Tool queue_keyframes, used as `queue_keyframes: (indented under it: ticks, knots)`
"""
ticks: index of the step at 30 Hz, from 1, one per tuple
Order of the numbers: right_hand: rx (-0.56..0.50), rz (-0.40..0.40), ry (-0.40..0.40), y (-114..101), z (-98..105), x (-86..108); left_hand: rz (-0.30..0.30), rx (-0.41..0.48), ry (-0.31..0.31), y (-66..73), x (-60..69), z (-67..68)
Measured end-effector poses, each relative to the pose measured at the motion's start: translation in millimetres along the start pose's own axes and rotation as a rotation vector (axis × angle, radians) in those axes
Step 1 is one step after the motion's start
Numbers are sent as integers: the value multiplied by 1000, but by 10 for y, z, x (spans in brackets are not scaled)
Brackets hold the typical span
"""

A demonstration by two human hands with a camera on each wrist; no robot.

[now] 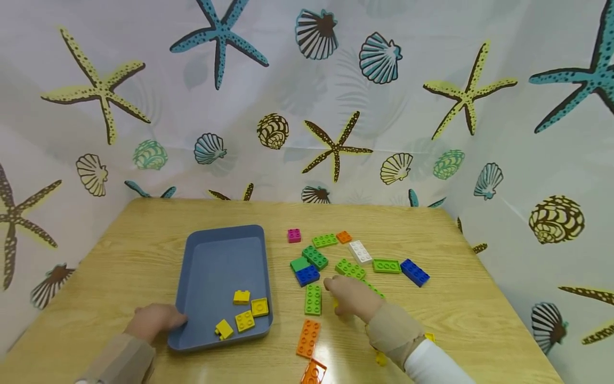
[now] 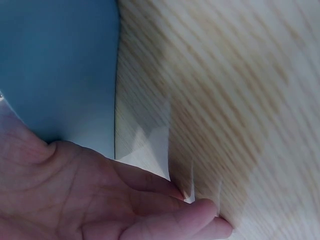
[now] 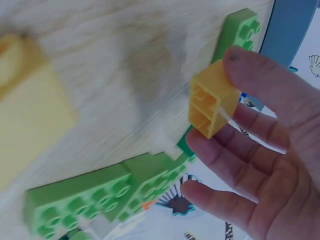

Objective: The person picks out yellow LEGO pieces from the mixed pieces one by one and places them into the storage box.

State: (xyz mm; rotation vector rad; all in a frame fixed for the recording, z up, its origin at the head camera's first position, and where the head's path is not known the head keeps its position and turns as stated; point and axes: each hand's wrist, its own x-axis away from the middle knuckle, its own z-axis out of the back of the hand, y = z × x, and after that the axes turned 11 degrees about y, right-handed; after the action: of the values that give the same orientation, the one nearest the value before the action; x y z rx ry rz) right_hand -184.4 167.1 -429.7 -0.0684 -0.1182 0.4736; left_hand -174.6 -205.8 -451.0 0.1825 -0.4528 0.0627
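Right hand (image 1: pixel 352 293): grip clamped on a yellow brick (image 3: pixel 227 95), thumb on one side, forefinger on the other; remaining fingers loosely bent, free of it. Brick's hollow underside, two cells, faces the wrist camera; the row of cells runs near upright in that view. Height above the table (image 1: pixel 120 240) hard to judge.

Key relation: blue-grey tray (image 1: pixel 225 266) lies to the right hand's left, long axis running front to back. A lime brick (image 1: pixel 313 300) sits in the gap, just beside the hand, long axis roughly matching the tray's.

Left hand (image 1: pixel 155 320), much the nearer to the tray, touches its left side: grip closed over the wall, thumb over the rim, palm against the outside, fingers stretched out along the table. Thumb tip hidden in the wrist view.

Inside the tray: four yellow bricks (image 1: pixel 244 321), grouped at the near end.

Farther out: orange brick (image 1: pixel 308 338) nearer the person; blue brick (image 1: pixel 307 276) against greens, beyond the lime one; white brick (image 1: pixel 360 252) past the right hand; another yellow piece (image 1: pixel 380 358) partly under the right sleeve. Shell-and-starfish cloth (image 1: pixel 288 80) behind.
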Motion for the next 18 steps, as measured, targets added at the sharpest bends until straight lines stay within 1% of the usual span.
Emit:
queue_keyframes:
  ticks: [6, 10, 15, 18]
  knots:
    - [69, 83, 35, -143, 40, -132, 25, 0, 9, 2, -23, -9]
    - [111, 134, 55, -254, 54, -233, 15, -2, 16, -9, -31, -16]
    - [175, 181, 95, -383, 71, -309, 7, 7, 9, 0, -15, -8]
    - [184, 215, 113, -448, 76, -341, 10, 14, 8, 10, 2, 4]
